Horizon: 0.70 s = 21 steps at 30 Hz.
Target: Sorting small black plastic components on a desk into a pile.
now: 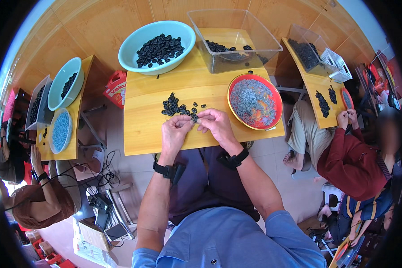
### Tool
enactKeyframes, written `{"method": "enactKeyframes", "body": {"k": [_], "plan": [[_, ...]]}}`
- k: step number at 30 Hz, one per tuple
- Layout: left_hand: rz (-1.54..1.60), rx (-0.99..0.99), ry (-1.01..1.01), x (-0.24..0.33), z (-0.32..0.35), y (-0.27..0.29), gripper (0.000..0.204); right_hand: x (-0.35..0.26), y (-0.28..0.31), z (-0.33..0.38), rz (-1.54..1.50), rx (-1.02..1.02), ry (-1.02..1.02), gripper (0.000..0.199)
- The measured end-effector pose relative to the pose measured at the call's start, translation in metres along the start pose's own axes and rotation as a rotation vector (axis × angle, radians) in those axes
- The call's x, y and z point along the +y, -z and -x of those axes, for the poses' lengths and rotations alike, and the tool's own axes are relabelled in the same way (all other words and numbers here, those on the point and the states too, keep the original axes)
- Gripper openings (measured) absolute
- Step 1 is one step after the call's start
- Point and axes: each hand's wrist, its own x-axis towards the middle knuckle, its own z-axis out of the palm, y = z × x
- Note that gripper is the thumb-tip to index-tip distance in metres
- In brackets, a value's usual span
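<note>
Both my hands meet near the front edge of the yellow table (143, 134). Between their fingertips is a small black oval part (194, 117). My left hand (175, 133) pinches it from one side, and my right hand (216, 127) closes on it from the other. Just beyond the fingers lies a loose pile of similar black parts (170, 105), with a few strays toward the right. To the right of my hands stands a red round tray (278, 117) with a yellow rim, filled with small grey-blue pieces. Fingers partly hide the held part.
A light-blue basin (125, 50) of black parts stands at the back left, beside a clear plastic bin (228, 64) holding more. Co-workers sit at the left side table (81, 118) and the right side table (306, 89). Cables (105, 172) run across the floor at left.
</note>
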Motion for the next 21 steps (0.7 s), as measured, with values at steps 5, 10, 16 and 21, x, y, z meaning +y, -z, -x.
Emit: {"method": "enactKeyframes", "body": {"k": [5, 10, 16, 21], "plan": [[0.002, 0.012, 0.047, 0.0044, -0.0012, -0.0030, 0.016, 0.0013, 0.0000, 0.0004, 0.003, 0.026, 0.012, 0.013], [0.020, -0.004, 0.060, 0.0016, -0.0032, -0.0015, 0.014, 0.0013, -0.0005, -0.0008, 0.024, 0.023, 0.012, 0.012], [0.016, -0.029, 0.102, 0.0033, -0.0035, -0.0017, 0.014, 0.0028, 0.0005, -0.0021, 0.053, 0.016, 0.026, 0.010], [-0.030, -0.037, 0.082, 0.0023, -0.0019, -0.0008, 0.018, 0.0041, -0.0006, -0.0009, 0.059, -0.001, 0.031, 0.010]]}}
